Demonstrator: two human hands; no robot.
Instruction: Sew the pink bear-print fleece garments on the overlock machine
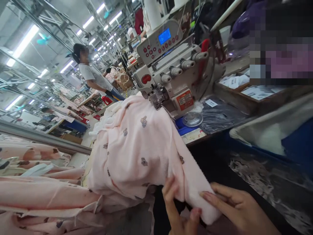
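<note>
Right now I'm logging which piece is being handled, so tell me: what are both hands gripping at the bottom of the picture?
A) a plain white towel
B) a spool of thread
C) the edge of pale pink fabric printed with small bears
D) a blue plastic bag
C: the left hand and right hand pinch the near edge of the pink bear-print fabric that trails from the sewing machine.
</note>
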